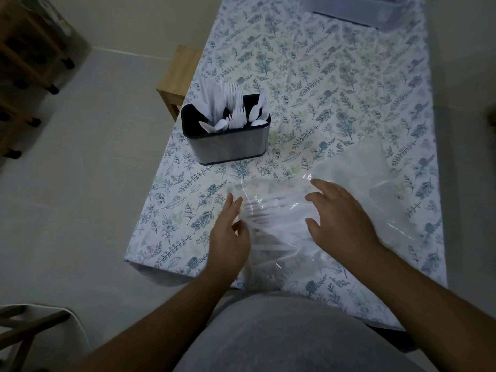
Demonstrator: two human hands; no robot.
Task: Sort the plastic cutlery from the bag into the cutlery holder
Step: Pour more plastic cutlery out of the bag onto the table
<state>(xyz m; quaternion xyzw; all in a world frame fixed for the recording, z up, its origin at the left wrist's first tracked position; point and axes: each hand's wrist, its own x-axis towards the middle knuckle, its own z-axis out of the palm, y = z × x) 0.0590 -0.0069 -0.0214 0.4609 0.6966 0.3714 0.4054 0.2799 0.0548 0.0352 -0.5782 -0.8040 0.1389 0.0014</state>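
Note:
A clear plastic bag (281, 261) lies on the floral tablecloth near the table's front edge, with white plastic forks (268, 221) showing inside it. My left hand (228, 237) rests at the bag's left side, fingertips touching the plastic. Over the bag's right part hovers my right hand (341, 218), fingers spread and holding nothing. The metal cutlery holder (228, 146) with a black insert stands further back on the left, and white forks, spoons and knives stand upright in it.
A second clear bag (375, 183) lies crumpled to the right of the hands. A clear plastic container (357, 9) sits at the table's far end. A wooden stool (177, 76) stands left of the table, and a wooden shelf unit (29, 57) is at the far left.

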